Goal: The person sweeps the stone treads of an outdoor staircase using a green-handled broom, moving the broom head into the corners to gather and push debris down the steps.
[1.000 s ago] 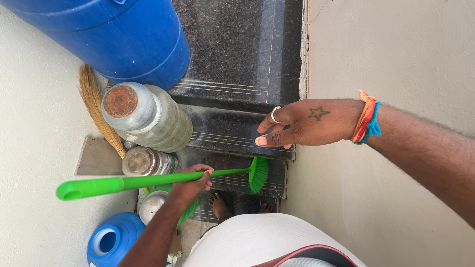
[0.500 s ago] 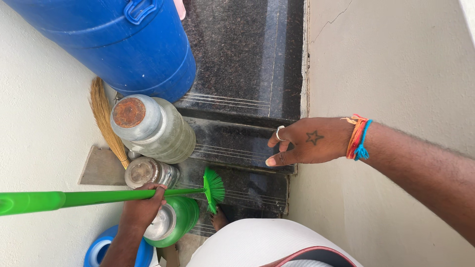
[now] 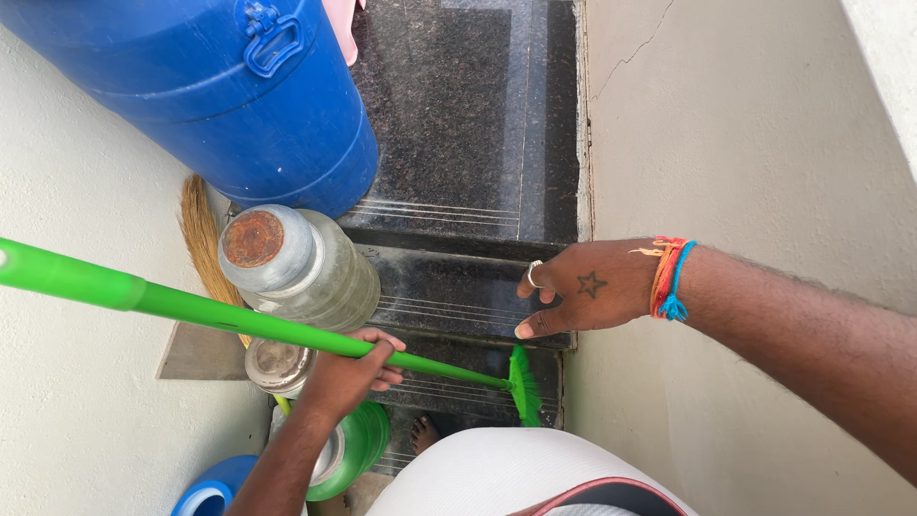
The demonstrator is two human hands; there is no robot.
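My left hand (image 3: 349, 373) is shut around the handle of a green broom (image 3: 191, 308), about halfway along it. The handle slants up to the left edge. Its green brush head (image 3: 523, 384) rests on a dark granite step (image 3: 449, 296) by the right wall. My right hand (image 3: 583, 287) is spread flat, fingers apart, against the lower wall at the step's edge. It wears a ring, and coloured thread bands circle the wrist. It holds nothing.
A big blue drum (image 3: 239, 96) stands at the upper left. Below it, along the left wall, are two steel pots (image 3: 296, 263), a green pot (image 3: 358, 444), a blue vessel (image 3: 205, 492) and a straw broom (image 3: 202, 239). A plastered wall (image 3: 745, 143) bounds the stairs on the right. A bare foot (image 3: 425, 433) stands on a lower step.
The brush head swept left, then back right toward the wall, and the handle's far end has risen at the left. My right hand has stayed on the wall.
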